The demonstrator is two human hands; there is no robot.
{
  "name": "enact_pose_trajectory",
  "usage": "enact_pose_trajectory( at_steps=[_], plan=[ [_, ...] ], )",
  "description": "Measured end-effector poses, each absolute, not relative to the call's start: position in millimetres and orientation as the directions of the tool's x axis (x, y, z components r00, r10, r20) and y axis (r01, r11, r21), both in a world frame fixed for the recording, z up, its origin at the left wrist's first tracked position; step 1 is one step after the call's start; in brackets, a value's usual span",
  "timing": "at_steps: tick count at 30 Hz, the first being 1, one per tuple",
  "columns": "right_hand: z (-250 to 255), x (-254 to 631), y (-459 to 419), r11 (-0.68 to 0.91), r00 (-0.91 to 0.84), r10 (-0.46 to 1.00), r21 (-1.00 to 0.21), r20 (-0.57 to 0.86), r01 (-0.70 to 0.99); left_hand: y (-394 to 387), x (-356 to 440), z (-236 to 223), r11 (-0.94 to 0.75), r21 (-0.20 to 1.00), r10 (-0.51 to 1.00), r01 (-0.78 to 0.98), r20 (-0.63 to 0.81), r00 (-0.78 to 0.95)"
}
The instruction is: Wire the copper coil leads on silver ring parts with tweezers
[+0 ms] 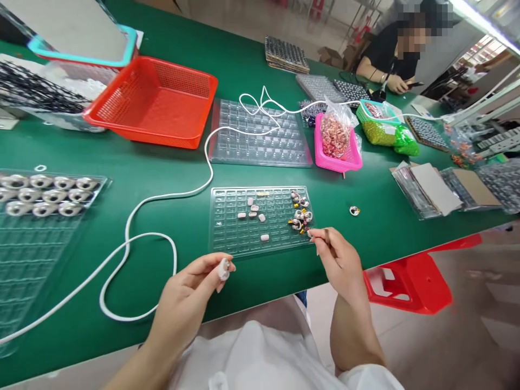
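My left hand (195, 295) pinches a small white plastic part (223, 269) with a metallic piece at its upper end, above the table's near side. My right hand (335, 257) has thumb and fingers closed together at the right edge of a clear compartment tray (221, 238). Its fingertips touch a cluster of small ring-shaped parts (299, 216) with yellow and dark bits; what they grip is too small to make out. Several small white rounded pieces (265, 238) lie loose in the tray's middle.
A white cable (148, 199) loops across the green table. Behind stand a red basket (162, 103), an empty-celled clear tray (260, 141) and a pink basket (339, 164). Silvery round parts (43, 195) fill a left tray. A single ring part (355, 210) lies right. A co-worker (390, 59) sits opposite.
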State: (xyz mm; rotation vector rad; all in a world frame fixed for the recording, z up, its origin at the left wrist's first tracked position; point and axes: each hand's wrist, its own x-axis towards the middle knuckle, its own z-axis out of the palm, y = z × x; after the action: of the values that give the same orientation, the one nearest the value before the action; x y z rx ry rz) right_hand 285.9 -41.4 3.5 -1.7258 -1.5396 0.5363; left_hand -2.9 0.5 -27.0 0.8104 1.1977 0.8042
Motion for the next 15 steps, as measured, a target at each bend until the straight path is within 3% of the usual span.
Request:
enact_pose_trajectory(
  at_steps=[7,12,15],
  plan=[
    [-10,243,3,0.169,-0.154,0.985,-0.582,0.075,0.796,1,1,-32,0.418,0.906,0.893,-0.076,-0.394,0.218],
    [-17,224,22,0.225,-0.243,0.970,-0.338,-0.009,0.914,1,-3,-30,0.427,0.897,0.895,-0.112,-0.403,0.189],
    [-19,222,26,0.266,-0.270,0.963,-0.239,0.016,0.934,2,-3,-26,0.437,0.885,0.895,-0.162,-0.410,0.176]
  ],
)
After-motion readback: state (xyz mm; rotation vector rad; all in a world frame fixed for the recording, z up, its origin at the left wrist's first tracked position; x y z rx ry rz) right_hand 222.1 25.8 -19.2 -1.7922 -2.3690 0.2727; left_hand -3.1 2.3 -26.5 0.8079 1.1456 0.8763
